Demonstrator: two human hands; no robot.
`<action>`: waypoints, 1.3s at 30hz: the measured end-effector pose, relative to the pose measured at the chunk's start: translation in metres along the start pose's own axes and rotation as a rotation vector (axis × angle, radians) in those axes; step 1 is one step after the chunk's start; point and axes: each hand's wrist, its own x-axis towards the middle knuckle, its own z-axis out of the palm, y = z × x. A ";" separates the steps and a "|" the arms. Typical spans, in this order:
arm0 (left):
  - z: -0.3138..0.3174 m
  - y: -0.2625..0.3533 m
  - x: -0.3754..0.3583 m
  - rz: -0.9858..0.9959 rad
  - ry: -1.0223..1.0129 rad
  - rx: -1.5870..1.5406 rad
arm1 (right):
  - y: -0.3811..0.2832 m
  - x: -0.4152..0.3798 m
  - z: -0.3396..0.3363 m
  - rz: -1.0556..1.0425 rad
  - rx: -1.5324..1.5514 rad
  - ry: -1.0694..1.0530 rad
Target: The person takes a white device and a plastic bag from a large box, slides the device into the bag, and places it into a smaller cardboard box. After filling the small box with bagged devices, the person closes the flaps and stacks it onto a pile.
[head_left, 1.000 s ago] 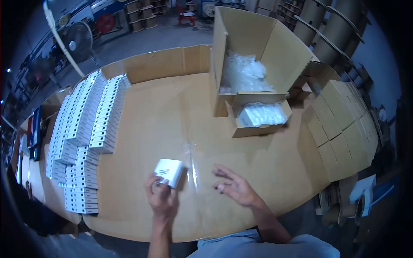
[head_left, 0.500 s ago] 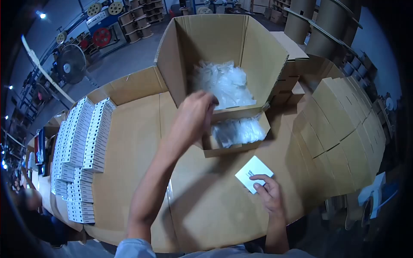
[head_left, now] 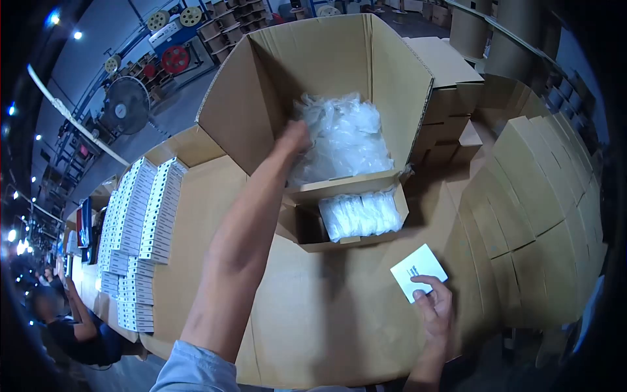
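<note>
My right hand (head_left: 436, 307) grips a small flat white box (head_left: 418, 269) with dark print, thumb and fingers at its lower right corner. With the arm stretched out, my left hand (head_left: 295, 137) reaches inside a large open cardboard box (head_left: 313, 49), at the left edge of a heap of clear plastic bags (head_left: 343, 140). Its fingers are blurred and partly hidden, so what they hold does not show. Just in front of the large box stands a smaller open carton (head_left: 353, 245). Packed clear plastic packets (head_left: 361, 214) fill its right part.
Stacks of small white boxes (head_left: 134, 215) line the left of the cardboard-covered table (head_left: 202, 215). Folded cardboard partitions (head_left: 522, 196) stand at the right. Beyond the table are a fan (head_left: 124, 108) and reels. Another person (head_left: 85, 326) sits at far left.
My left hand has moved from above the smaller carton's back edge deeper into the large box. The white box stays in my right hand. The camera view has shifted.
</note>
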 end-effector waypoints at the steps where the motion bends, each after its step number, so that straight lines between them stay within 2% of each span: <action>1: -0.015 0.003 -0.003 0.059 -0.041 0.044 | -0.003 0.000 -0.004 0.067 -0.048 -0.036; 4: -0.044 0.014 -0.027 0.077 0.133 -0.209 | -0.024 0.007 0.011 -0.008 -0.052 -0.023; 5: -0.055 0.020 -0.037 0.053 0.187 -0.264 | -0.029 0.010 0.011 -0.002 -0.145 -0.019; 8: -0.077 0.027 -0.056 -0.001 0.340 -0.461 | -0.052 0.034 0.030 -0.184 -0.249 0.040; 9: -0.074 0.025 -0.055 0.013 0.439 -0.488 | -0.060 0.046 0.037 -0.295 -0.273 0.037; 12: -0.087 0.029 -0.076 0.016 0.522 -0.623 | -0.084 0.102 0.069 -0.591 -0.343 0.046; 13: -0.078 0.025 -0.073 0.108 0.650 -0.621 | -0.097 0.123 0.084 -0.670 -0.432 0.073; 14: -0.078 0.026 -0.077 0.118 0.664 -0.665 | -0.110 0.144 0.099 -0.748 -0.521 0.100; 16: -0.079 0.030 -0.089 0.135 0.690 -0.755 | -0.132 0.187 0.131 -0.761 -0.679 0.108; 18: -0.078 0.031 -0.098 0.162 0.727 -0.811 | -0.129 0.242 0.148 -0.983 -0.755 0.157; 21: -0.082 0.032 -0.109 0.204 0.737 -0.842 | -0.132 0.285 0.161 -1.033 -0.869 -0.106; 24: -0.077 0.024 -0.103 0.237 0.762 -0.791 | -0.125 0.303 0.163 -1.040 -0.960 -0.179; 28: -0.062 0.013 -0.095 0.115 0.794 -0.595 | -0.130 0.304 0.145 -0.946 -0.886 -0.076; 29: -0.058 0.013 -0.094 0.077 0.778 -0.555 | -0.128 0.303 0.139 -0.929 -0.897 0.017; 32: -0.047 0.015 -0.090 -0.028 0.732 -0.442 | -0.132 0.301 0.127 -0.733 -0.793 0.053; 33: -0.059 0.022 -0.104 0.027 0.701 -0.492 | -0.136 0.296 0.127 -0.691 -0.772 0.079; 35: -0.072 0.038 -0.125 0.180 0.761 -0.759 | -0.142 0.278 0.131 -0.608 -0.726 0.131; 36: -0.083 0.046 -0.141 0.259 0.788 -0.892 | -0.142 0.270 0.133 -0.720 -0.730 0.176; 37: -0.106 0.055 -0.174 0.233 0.488 -1.028 | -0.141 0.261 0.135 -0.830 -0.732 0.217; 38: -0.102 0.057 -0.181 0.265 0.360 -1.126 | -0.139 0.250 0.139 -0.938 -0.734 0.253; 39: -0.096 0.063 -0.193 0.299 0.407 -1.079 | -0.140 0.236 0.144 -0.918 -0.708 0.240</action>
